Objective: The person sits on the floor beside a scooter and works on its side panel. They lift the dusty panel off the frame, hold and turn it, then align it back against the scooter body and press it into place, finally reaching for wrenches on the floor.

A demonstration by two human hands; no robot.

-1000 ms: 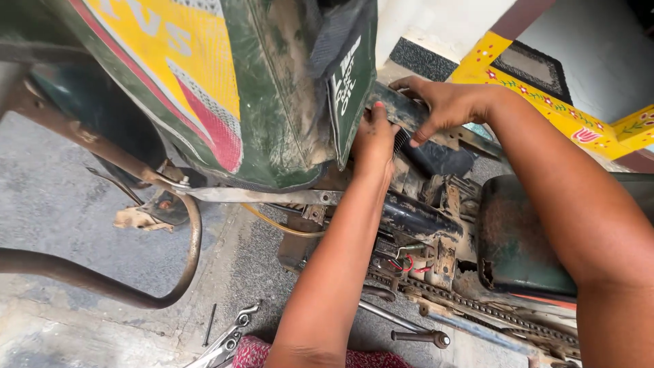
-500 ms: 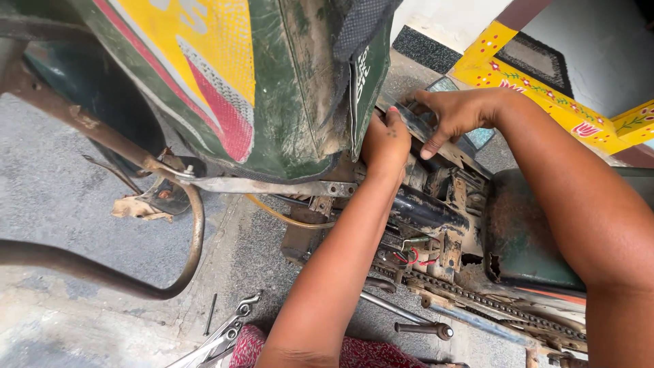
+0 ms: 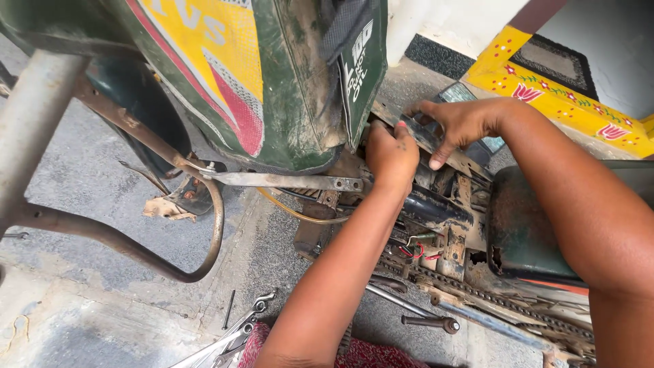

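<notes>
A dirty green vehicle body point(image 3: 300, 102) with a yellow and red side panel fills the top of the view. My left hand point(image 3: 392, 153) is curled shut just under its rear edge, pressed against the rusty frame; whether it holds a small part is hidden. My right hand point(image 3: 456, 126) rests with fingers spread on a dark metal piece point(image 3: 415, 133) of the frame, just right of the left hand. Below them run a black tube point(image 3: 436, 208), red wires point(image 3: 412, 252) and a greasy drive chain point(image 3: 477, 293).
A curved rusty pipe guard point(image 3: 136, 249) loops over the concrete at left. A flat metal bracket point(image 3: 286, 180) spans under the body. Spanners point(image 3: 231, 334) and a socket handle point(image 3: 429, 320) lie on the ground. A dark green tank point(image 3: 524, 232) sits right; a yellow painted step point(image 3: 558, 102) lies behind.
The view has shifted, so the green body sits further right and both hands lower in the picture. My hands stay in the same spot on the frame, the right fingers shifting slightly.
</notes>
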